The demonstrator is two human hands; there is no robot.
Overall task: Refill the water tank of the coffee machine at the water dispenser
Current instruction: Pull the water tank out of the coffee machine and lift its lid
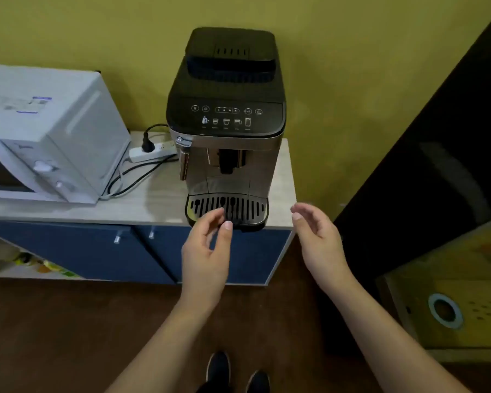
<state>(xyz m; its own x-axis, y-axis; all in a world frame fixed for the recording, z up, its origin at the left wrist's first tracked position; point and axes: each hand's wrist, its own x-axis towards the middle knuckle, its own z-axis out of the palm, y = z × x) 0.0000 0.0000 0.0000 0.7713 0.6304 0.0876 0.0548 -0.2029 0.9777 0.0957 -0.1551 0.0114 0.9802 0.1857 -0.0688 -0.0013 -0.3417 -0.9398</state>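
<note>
A black and silver coffee machine (227,120) stands at the right end of a light wood counter (142,205), its slotted drip tray (238,208) facing me. Its water tank is not visible from here, and no water dispenser is in view. My left hand (207,251) hovers just in front of the drip tray, fingers loosely curled, holding nothing. My right hand (318,236) floats off the counter's right corner, fingers apart and empty. Neither hand touches the machine.
A white microwave (48,131) sits left of the machine, with a power strip (150,151) and cables between them. Blue cabinet doors (102,251) lie below the counter. A dark panel (437,165) and a yellow wooden box (451,293) stand to the right. Brown floor underfoot.
</note>
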